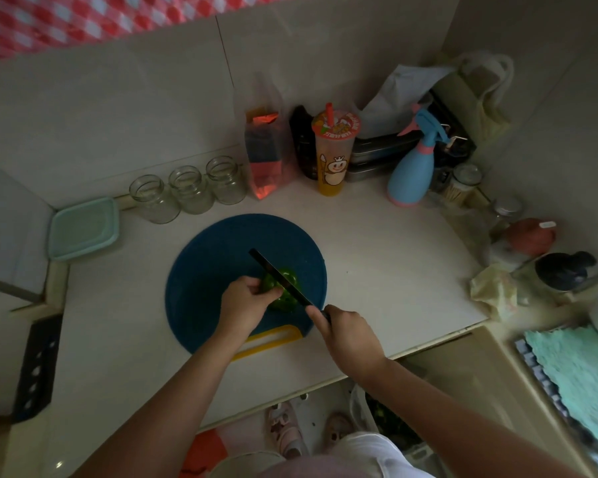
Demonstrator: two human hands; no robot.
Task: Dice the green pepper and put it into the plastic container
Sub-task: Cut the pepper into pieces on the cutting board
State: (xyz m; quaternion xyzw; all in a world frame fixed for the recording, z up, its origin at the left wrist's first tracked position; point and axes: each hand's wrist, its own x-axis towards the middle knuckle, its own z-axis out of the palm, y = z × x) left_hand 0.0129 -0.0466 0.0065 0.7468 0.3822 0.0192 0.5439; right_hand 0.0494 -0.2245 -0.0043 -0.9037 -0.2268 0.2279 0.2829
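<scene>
On round blue board [204, 257]: left hand [244, 300] grips glossy green pepper [283, 291]; right hand [346, 331] grips black knife [277, 276].

The scene is dimly lit and underexposed; straight edges are bent by wide-angle distortion, and detail is softened.

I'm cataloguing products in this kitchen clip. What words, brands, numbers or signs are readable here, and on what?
No text here can be read with certainty.
Drink cup: red characters round the lid rim, too blurred to read; cartoon figure below, no legible words.
Bagged packet: print too blurred to read.
White tag at the right: too small to read.
</scene>
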